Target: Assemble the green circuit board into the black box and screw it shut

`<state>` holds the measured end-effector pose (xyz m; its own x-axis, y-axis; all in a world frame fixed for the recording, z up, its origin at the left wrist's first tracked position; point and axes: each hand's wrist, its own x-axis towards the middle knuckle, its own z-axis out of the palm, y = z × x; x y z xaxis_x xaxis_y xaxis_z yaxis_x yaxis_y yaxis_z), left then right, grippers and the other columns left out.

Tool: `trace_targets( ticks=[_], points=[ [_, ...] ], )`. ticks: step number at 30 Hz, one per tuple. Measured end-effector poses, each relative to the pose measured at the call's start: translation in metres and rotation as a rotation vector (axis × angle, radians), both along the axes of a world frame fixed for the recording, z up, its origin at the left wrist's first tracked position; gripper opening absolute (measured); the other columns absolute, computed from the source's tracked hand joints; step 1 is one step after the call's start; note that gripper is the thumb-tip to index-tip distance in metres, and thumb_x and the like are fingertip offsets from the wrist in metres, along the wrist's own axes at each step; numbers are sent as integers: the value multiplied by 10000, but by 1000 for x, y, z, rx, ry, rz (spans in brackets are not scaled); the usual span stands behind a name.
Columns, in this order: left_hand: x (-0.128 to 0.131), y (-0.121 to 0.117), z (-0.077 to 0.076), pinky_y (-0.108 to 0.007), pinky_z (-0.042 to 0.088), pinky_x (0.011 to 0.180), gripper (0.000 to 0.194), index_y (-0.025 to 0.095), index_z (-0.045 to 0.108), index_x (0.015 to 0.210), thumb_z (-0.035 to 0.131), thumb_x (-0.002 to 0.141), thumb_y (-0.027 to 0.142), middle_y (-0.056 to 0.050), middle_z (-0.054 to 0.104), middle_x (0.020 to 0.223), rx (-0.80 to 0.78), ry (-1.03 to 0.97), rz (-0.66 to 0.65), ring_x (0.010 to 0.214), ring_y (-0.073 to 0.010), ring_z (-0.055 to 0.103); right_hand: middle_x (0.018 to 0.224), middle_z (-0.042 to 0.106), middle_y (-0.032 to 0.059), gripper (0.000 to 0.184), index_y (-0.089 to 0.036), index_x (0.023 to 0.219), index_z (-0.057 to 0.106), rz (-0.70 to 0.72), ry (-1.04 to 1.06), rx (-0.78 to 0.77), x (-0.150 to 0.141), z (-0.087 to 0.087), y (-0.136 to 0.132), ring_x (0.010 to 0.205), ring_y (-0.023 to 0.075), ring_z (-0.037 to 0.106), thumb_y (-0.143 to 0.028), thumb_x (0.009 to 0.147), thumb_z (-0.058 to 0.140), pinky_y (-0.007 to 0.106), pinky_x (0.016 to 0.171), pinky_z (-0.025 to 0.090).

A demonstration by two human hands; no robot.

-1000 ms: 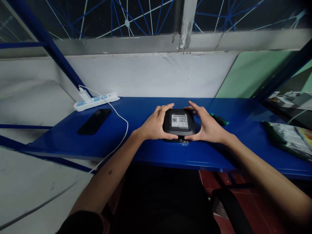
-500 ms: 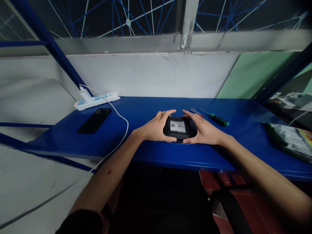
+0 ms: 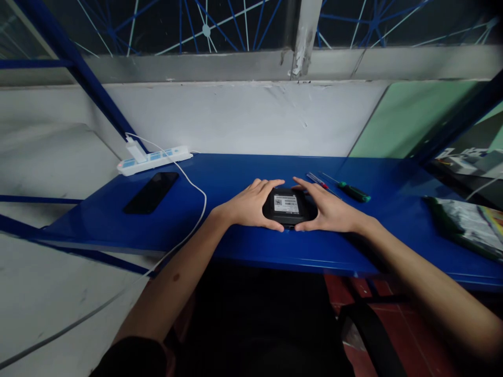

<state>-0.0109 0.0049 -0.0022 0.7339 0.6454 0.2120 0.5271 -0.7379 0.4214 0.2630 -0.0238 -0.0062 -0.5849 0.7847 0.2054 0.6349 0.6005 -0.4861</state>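
Note:
A small black electronic device (image 3: 290, 218) with rounded corners lies on the blue table, a white printed label (image 3: 286, 203) facing up. Its exact kind does not show. My left hand (image 3: 257, 204) grips its left side, thumb along the near edge and fingers at the far edge. From the right, my right hand (image 3: 328, 207) holds it the same way. Just beyond my right hand lie a screwdriver with a green and black handle (image 3: 354, 192) and a thinner tool with a red part (image 3: 320, 181).
On the left, a black phone (image 3: 151, 193) lies near a white power strip (image 3: 155, 160) with a charger plugged in. Its white cable (image 3: 205, 199) runs over the table edge beside my left forearm. A plastic packet (image 3: 467, 225) lies at the right. Blue frame posts flank the table (image 3: 251, 251).
Both hands keep their hold on the black device, which stays in nearly the same place. The view has shifted very slightly.

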Motion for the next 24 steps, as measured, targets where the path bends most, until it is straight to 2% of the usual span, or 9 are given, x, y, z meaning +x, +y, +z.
trace_targets(
  ticks=[7,16,21,24],
  points=[
    [1,0,0,-646,481,965,1118,251,314,1559,764,643,708,-166,531,1353,22,2,-10,1239,-418,484,1485,528,224,1249,-167,1616,188,-5,-10,-8,0,2,-1,1377,393,517,-680,651,794,642,1114,439],
    [2,2,3,-580,511,955,865,282,507,1412,756,679,669,-110,583,1265,45,3,-53,1163,-366,525,1564,463,200,1186,-208,1610,250,9,-21,11,3,1,0,1417,412,483,-660,661,798,655,1132,435],
    [2,3,1,-568,515,939,883,295,520,1408,780,647,661,-103,593,1216,21,-12,-34,1144,-364,528,1573,450,209,1156,-167,1597,290,-9,-58,-23,1,4,-1,1427,402,477,-681,681,774,621,1163,422],
    [3,3,1,-583,500,962,932,275,541,1394,779,611,721,-113,586,1233,1,20,-12,1156,-372,514,1581,446,193,1112,-183,1594,303,-4,-56,-27,0,6,-2,1424,393,485,-680,708,754,616,1163,425]
  ],
)
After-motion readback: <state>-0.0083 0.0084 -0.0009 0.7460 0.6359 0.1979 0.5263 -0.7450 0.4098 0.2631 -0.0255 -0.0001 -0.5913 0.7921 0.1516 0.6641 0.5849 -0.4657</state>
